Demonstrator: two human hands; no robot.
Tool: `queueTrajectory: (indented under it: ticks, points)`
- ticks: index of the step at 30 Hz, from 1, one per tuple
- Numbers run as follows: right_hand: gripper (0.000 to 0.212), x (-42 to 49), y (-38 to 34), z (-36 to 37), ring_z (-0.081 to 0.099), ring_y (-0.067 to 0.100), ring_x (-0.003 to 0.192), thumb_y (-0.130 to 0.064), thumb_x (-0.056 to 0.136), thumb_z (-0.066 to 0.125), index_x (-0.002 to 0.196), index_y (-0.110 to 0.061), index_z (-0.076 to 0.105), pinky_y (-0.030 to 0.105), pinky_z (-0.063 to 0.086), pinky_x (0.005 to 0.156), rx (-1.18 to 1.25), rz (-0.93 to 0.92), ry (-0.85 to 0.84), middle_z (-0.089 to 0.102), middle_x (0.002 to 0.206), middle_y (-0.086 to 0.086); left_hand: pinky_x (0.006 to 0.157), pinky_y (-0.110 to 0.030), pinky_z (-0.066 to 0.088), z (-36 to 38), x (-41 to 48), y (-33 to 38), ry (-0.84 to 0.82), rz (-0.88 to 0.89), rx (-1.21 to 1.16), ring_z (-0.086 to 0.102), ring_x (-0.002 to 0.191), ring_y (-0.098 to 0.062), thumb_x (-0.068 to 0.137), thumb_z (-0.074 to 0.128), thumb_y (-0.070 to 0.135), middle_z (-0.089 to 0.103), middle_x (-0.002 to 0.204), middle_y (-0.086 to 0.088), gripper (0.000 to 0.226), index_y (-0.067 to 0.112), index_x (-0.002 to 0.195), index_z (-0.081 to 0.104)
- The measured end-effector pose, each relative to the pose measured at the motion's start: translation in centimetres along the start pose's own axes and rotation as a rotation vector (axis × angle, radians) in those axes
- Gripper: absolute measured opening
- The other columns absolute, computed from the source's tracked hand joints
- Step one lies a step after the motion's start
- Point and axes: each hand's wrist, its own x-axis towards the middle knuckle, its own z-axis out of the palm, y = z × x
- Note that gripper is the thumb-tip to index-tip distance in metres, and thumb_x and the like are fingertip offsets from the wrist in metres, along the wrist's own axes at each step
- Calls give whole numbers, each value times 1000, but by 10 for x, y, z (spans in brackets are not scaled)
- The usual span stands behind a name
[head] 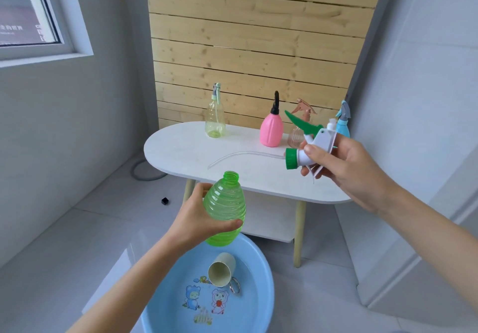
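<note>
Fingers of L hand [200,216] wrap green bottle [224,203] over blue basin [263,294]; R hand [344,167] pinches spray head [314,146] above white table [186,149], tiled room.

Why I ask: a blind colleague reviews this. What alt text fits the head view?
The left hand holds an uncapped green ribbed bottle above a blue basin, while the right hand holds a white trigger sprayer with its tube. Four spray bottles stand on a white table.

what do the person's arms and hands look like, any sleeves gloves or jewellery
Both are bare. The left hand and right hand wear no gloves, rings or bracelets that show, and the nails look short and unpainted. The left forearm and right forearm show no sleeve, watch or marking.
</note>
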Motion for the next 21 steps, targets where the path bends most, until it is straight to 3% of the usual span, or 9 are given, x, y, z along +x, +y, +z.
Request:
queueTrajectory:
  ticks: [5, 8, 13, 16, 21]
  points:
    - [7, -7, 4, -6, 59, 14, 60, -10, 95, 54, 93, -14, 60, 19, 46, 56, -44, -7, 87, 64, 75, 9, 69, -13, 44, -2, 0, -2, 16, -17, -28, 55, 94, 7, 45, 90, 41, 56, 106, 17, 80, 32, 110, 45]
    - [7, -10, 6, -7, 60, 9, 57, -8, 94, 53, 94, -13, 59, 16, 46, 55, -66, 1, 72, 63, 76, 7, 73, -19, 45, -3, 1, -4, 27, -41, -12, 55, 97, 3, 36, 80, 54, 55, 105, 19, 86, 34, 111, 44]
    - [6, -10, 6, -9, 59, 7, 57, -10, 94, 54, 96, -6, 58, 15, 46, 54, -126, -30, 71, 63, 74, 7, 81, -28, 48, -2, 2, -8, 32, -67, 7, 57, 100, -7, 32, 78, 59, 55, 107, 16, 92, 33, 113, 43]
    - [12, -7, 6, -6, 59, 5, 56, -13, 94, 56, 96, -1, 58, 15, 45, 55, -207, -14, 13, 63, 69, 6, 85, -33, 50, -2, 3, -9, 29, -76, 20, 57, 102, -9, 31, 77, 61, 55, 108, 14, 93, 33, 114, 43]
    - [4, 10, -4, 12, 60, 7, 63, -19, 93, 58, 90, -17, 58, 25, 48, 61, -294, -25, -131, 64, 67, -9, 85, -34, 50, 0, 4, -7, 22, -74, 17, 57, 102, -8, 31, 76, 61, 55, 108, 15, 92, 33, 112, 43]
